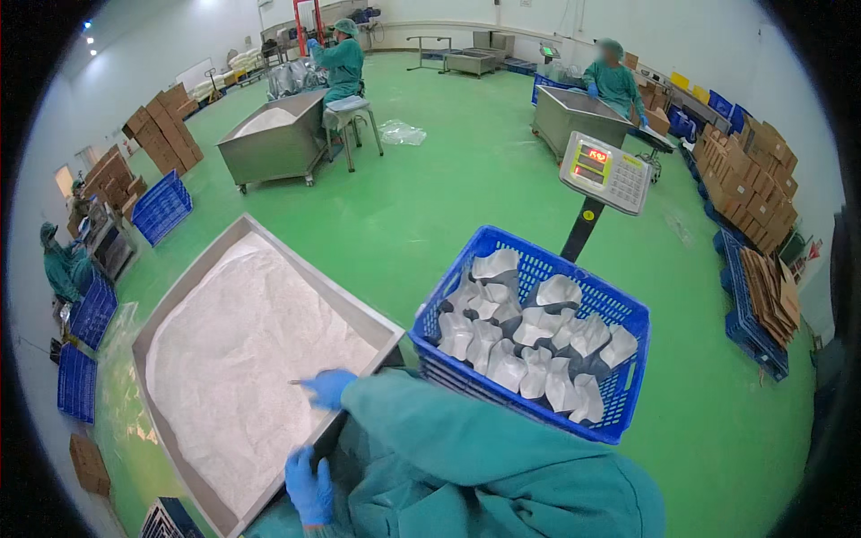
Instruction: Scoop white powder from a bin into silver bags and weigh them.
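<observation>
My right hand (329, 389), in a blue glove, is over the near rim of a stainless steel trough (316, 274). It grips a thin, greyish tool (295, 382), mostly hidden by the fingers, so its kind is unclear. Fine white powder (249, 350) fills much of the trough, directly under that hand. My left hand (309, 487), also gloved, is at the trough's near edge with thumb and fingers apart, holding nothing. To the right, several open silvery pouches (538, 326) stand upright in a blue plastic crate (635, 363).
Behind the crate rises a scale's display head (605, 173) on a black post. Another steel trough (269, 155) and a stool (350, 118) are farther off, with co-workers in green gowns beyond. Cardboard boxes (746, 181) line the right wall; blue crates (94, 313) stand at left.
</observation>
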Motion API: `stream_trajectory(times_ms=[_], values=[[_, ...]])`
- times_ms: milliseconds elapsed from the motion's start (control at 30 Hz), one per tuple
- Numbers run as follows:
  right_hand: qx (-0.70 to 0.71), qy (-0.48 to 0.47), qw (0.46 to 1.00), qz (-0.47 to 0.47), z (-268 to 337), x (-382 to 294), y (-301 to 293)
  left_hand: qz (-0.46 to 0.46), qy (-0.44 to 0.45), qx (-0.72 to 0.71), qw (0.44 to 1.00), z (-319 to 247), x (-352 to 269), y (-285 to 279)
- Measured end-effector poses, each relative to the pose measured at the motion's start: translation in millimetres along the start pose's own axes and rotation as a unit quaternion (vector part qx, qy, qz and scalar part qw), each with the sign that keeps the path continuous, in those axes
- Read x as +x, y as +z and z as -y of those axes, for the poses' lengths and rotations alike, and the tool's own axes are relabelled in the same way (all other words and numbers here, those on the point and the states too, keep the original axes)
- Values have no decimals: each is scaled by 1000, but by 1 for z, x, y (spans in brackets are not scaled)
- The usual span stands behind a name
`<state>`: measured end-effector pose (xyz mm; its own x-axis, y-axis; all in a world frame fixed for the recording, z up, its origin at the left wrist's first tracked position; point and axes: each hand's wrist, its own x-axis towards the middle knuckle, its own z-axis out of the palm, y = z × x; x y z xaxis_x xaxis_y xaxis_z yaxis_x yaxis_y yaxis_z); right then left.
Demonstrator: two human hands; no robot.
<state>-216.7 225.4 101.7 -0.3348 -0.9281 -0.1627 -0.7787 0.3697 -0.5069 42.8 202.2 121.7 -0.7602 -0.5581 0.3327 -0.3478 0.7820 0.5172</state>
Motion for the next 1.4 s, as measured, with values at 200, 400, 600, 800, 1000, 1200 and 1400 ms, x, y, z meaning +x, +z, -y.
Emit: stream_trajectory(times_ms=[200, 400, 600, 800, 1000, 1200, 1400], values=[[-44, -6, 990, 131, 56, -2, 44, 25, -38, 183, 982, 20, -112, -85], [-69, -17, 991, 115, 54, -8, 31, 35, -367, -189, 910, 15, -179, -123], [10, -21, 943, 332, -2, 83, 63, 101, -501, 134, 849, 22, -191, -166], [-300, 62, 884, 353, -135, 176, 101, 25, -502, 132, 855, 31, -204, -164], [-180, 80, 911, 362, -178, 168, 172, 70, -553, 178, 811, 31, -179, -159], [-50, 62, 916, 394, -110, 107, 209, -44, -662, -9, 749, 33, -183, -146], [219, -92, 926, 292, 0, 133, 105, 140, -567, 233, 778, 30, -188, -156]])
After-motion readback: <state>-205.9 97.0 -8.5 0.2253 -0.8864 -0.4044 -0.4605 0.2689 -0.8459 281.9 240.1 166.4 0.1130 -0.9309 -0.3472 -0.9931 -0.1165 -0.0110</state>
